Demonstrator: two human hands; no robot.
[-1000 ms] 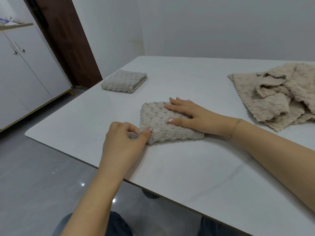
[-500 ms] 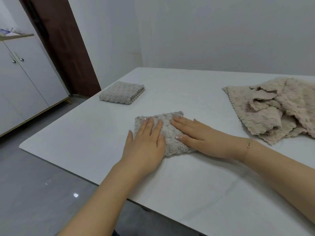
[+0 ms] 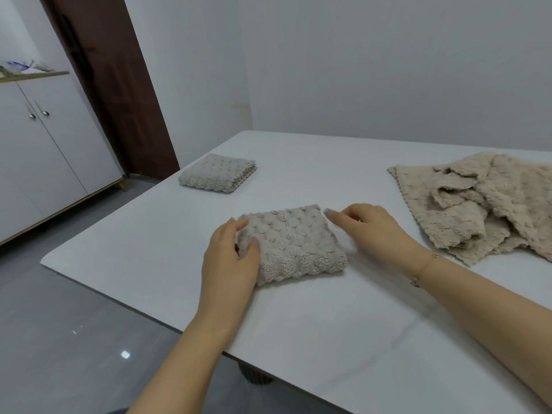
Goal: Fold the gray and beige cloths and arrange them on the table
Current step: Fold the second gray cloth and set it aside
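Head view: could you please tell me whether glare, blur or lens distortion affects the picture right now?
Head view: soft, even light; a small bright glare spot on the floor; wide-angle bending tilts the door and cabinet; the folded gray cloth is sharp, the right hand slightly motion-blurred.

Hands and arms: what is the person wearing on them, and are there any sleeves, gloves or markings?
Both forearms are bare to the frame's edge: no sleeves, no gloves. The right hand has a thin gold-toned chain bracelet at the wrist, with small charms. The left hand and its wrist carry nothing. The nails look pale and glossy. No rings or markings show.
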